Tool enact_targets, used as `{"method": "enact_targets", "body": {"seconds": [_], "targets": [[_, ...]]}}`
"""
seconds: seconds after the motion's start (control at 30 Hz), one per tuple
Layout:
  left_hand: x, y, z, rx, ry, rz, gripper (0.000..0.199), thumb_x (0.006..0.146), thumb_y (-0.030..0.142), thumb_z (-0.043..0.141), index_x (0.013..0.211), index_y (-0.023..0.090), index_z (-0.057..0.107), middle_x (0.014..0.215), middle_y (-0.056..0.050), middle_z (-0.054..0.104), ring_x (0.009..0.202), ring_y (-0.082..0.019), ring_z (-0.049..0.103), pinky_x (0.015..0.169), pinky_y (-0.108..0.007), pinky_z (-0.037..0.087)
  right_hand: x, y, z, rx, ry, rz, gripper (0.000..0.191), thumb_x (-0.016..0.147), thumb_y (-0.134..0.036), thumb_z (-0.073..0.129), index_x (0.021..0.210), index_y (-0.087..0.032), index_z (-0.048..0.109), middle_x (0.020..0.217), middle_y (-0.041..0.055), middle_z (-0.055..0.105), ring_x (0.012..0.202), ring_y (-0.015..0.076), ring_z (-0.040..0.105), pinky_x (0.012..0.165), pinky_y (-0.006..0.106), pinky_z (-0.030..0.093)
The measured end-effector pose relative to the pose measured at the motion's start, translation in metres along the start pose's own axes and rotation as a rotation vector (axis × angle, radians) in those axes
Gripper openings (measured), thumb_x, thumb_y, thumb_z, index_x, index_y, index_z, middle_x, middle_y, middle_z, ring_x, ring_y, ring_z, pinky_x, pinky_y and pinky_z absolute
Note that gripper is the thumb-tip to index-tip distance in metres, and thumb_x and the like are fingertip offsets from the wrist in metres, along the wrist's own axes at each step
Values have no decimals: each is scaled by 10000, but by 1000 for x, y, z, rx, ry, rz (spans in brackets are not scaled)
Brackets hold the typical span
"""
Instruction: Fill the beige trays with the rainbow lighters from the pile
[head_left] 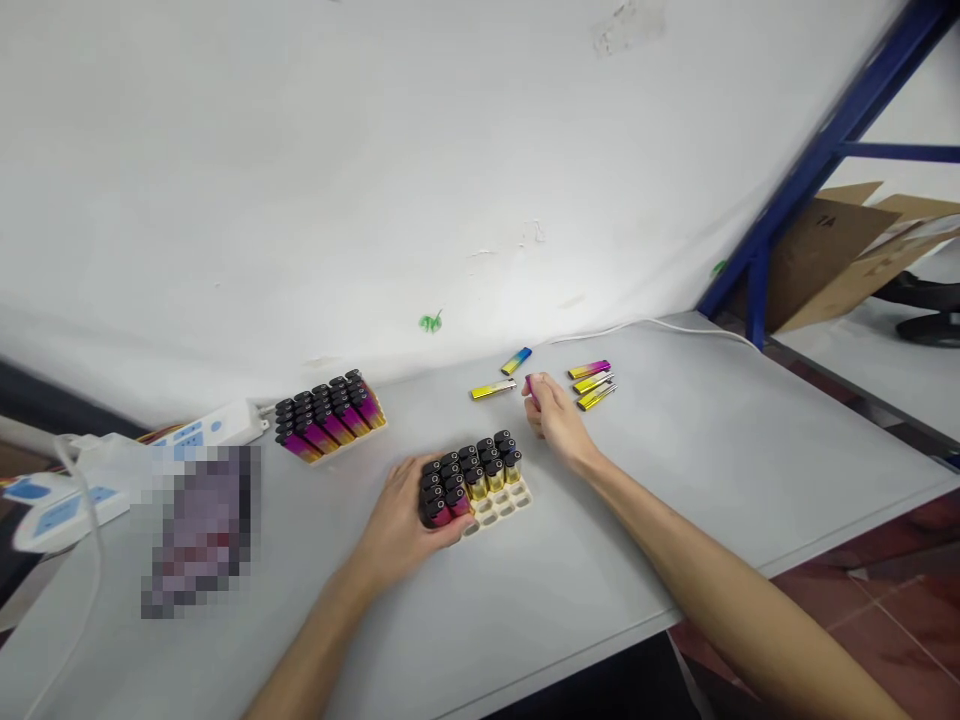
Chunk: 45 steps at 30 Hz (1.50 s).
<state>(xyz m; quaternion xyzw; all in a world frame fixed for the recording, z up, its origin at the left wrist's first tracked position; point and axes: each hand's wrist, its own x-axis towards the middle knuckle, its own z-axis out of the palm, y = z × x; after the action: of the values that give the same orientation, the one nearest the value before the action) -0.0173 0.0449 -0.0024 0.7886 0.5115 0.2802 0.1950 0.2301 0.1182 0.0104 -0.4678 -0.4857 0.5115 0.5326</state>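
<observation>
My left hand (405,520) wraps round the left end of a pale tray (504,510) that holds several upright lighters (477,482) with black tops. The row of slots nearest me shows bare holes. Further right, my right hand (551,408) is closed on a purple lighter (529,382), of which only an end shows. Just left of that hand lies a yellow lighter (493,390), with a blue and yellow one (517,361) behind it. To its right, a few yellow and purple lighters (592,382) lie flat on the table.
A second tray of purple-orange lighters (330,415) stands at the back left. Power strips (187,435) with cables and a blurred item (202,530) are on the left. A white cable (675,328) runs along the wall. Cardboard boxes (825,250) stand behind a blue frame (757,290).
</observation>
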Motion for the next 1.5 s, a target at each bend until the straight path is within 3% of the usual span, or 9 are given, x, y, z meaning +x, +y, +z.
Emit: {"method": "enact_targets", "body": {"seconds": [0.13,0.3,0.57,0.87,1.1,1.23,1.33,1.4,1.5], "targets": [[1,-2,1,7,2,17,589,748,381,779,1263,249,525,1209,-70,644,1146,-299,604,981,-461,489,-5,-2,4,113,-66,57,435,931,-618,431,730,-232,434,531,-100,205,441,82,138,418,220,135],[-2,0,0,8,-2,-5,586,759,372,773,1272,252,515,1219,-68,640,1157,-293,597,993,-466,482,-5,-3,6,229,-101,146,544,929,-621,386,558,-237,282,444,-88,181,415,80,105,407,240,113],[0,2,0,22,16,8,582,738,362,785,1254,255,537,1197,-63,655,1136,-299,610,988,-461,479,-6,-6,3,330,-169,199,440,916,-507,329,568,-247,259,427,-94,159,401,88,67,378,234,107],[1,1,0,26,-4,7,600,753,372,775,1276,253,508,1222,-70,636,1153,-295,588,1001,-461,461,-7,-4,6,367,-215,166,521,927,-601,370,563,-241,276,426,-103,151,399,82,62,380,226,98],[0,-1,1,36,-17,4,623,762,376,775,1300,255,485,1235,-77,629,1162,-303,587,1002,-487,467,-8,-1,6,341,-232,174,451,909,-541,340,574,-247,270,424,-96,165,401,91,73,379,230,124],[1,-1,1,19,-13,6,662,746,379,788,1319,258,480,1267,-87,622,1196,-316,591,1015,-497,482,-5,5,5,260,-190,157,478,912,-595,341,587,-249,287,442,-97,162,404,92,86,394,240,124],[2,-1,1,-1,-20,15,691,760,386,772,1355,247,450,1328,-101,598,1242,-312,577,1050,-498,467,-1,11,1,107,-134,88,530,923,-672,306,652,-234,428,479,-99,178,417,98,126,416,244,141],[1,-1,1,-11,-30,7,738,768,404,763,1394,237,409,1383,-120,562,1290,-315,548,1090,-508,435,-2,10,-4,-74,-97,-22,533,938,-667,318,787,-212,550,531,-84,264,444,105,220,442,242,206],[-1,-1,2,-23,-52,-43,825,770,428,758,1454,246,334,1480,-137,479,1368,-325,483,1134,-527,389,-13,-5,-14,-376,-92,-202,396,951,-569,453,954,-205,610,679,-42,470,584,121,434,570,256,361]]}}
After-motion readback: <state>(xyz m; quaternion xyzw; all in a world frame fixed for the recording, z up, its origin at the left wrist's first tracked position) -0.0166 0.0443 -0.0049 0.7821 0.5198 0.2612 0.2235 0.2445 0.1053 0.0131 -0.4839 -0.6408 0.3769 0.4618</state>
